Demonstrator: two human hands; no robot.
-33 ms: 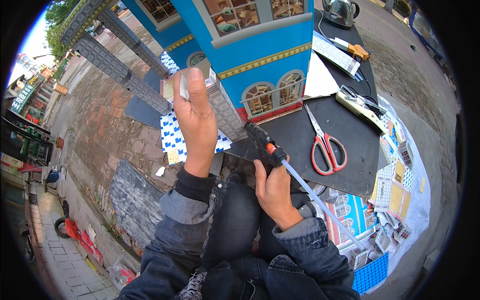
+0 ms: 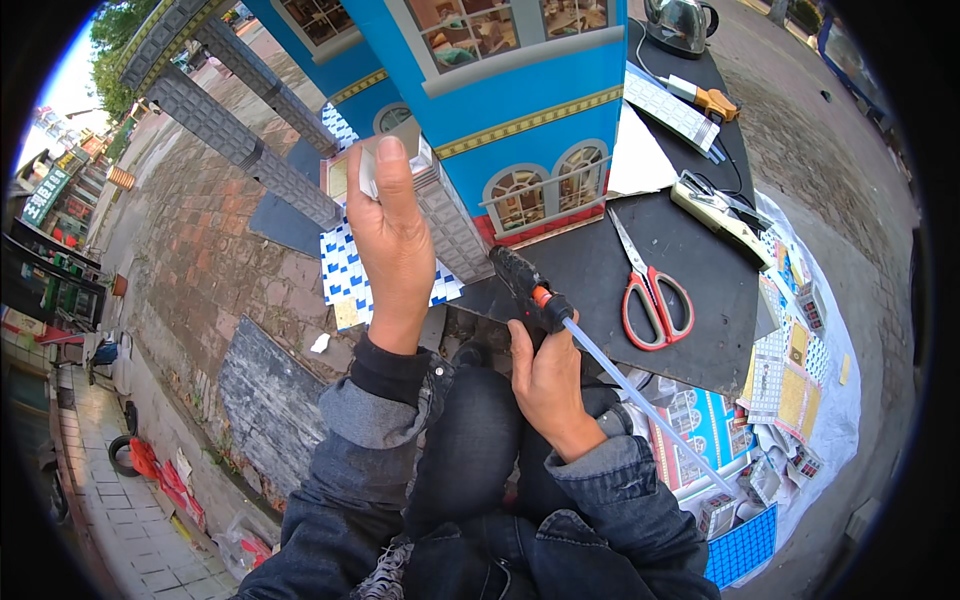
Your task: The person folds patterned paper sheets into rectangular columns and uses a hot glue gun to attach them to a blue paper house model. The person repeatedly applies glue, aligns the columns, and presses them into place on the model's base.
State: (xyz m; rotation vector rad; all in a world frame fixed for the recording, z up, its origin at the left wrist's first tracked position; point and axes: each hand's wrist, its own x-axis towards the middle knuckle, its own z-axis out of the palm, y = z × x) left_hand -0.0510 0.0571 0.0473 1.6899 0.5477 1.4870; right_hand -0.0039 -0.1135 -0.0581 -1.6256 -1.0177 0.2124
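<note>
My right hand is wrapped round a black hot glue gun with a long clear glue stick trailing from its back. The gun's nozzle end points at the lower corner of a blue cardboard model house with printed windows. Against that corner stands a grey brick-print cardboard piece. My left hand is closed round this piece's near side, thumb up; its other fingers are mostly hidden. Beneath, a blue-and-white checked cardboard base shows, with grey brick-print pillars to the left.
Red-handled scissors lie on the black table, near a cream-coloured tool. Farther back are a yellow-orange tool and a metal kettle. Cardboard cut-outs rest on white sheeting at right. A grey board lies left.
</note>
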